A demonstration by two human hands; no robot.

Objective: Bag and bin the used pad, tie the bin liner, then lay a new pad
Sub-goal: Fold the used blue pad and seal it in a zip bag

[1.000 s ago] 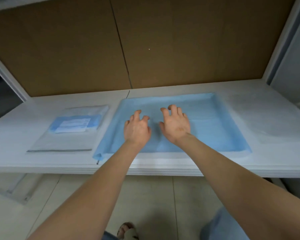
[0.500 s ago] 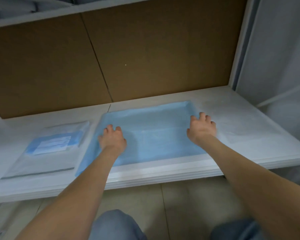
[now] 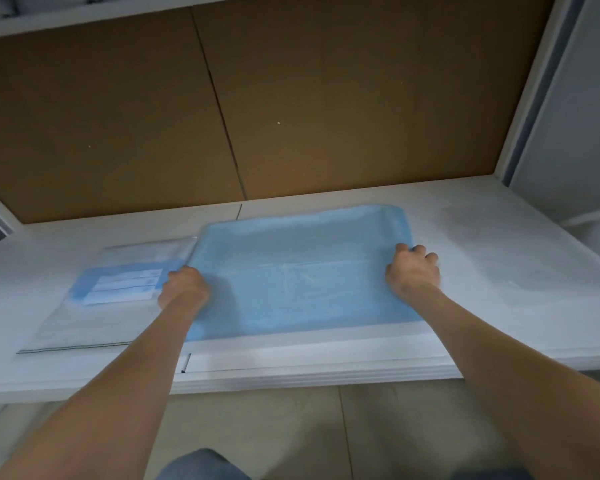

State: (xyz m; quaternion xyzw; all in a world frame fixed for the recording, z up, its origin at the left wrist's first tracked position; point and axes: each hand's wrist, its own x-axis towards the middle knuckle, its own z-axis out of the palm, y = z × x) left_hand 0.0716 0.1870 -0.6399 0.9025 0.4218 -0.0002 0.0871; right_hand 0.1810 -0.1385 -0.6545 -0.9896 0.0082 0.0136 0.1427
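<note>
A light blue pad (image 3: 298,271) lies spread flat on the white shelf (image 3: 361,358), reaching almost to its front edge. My left hand (image 3: 184,287) sits at the pad's left edge with fingers curled around that edge. At the right edge my right hand (image 3: 413,271) has its fingers curled over the pad's border, knuckles up. Both forearms stretch forward from below. The fingertips of both hands are hidden under or behind the pad's edges.
A clear plastic package (image 3: 115,296) with a blue and white label lies flat to the left of the pad, touching its edge. A brown board (image 3: 291,98) backs the shelf. A white upright (image 3: 534,98) stands at the right. Tiled floor shows below.
My hands slid apart from the pad's middle to its left and right edges, and the fingers have curled onto those edges. The view tilted upward.
</note>
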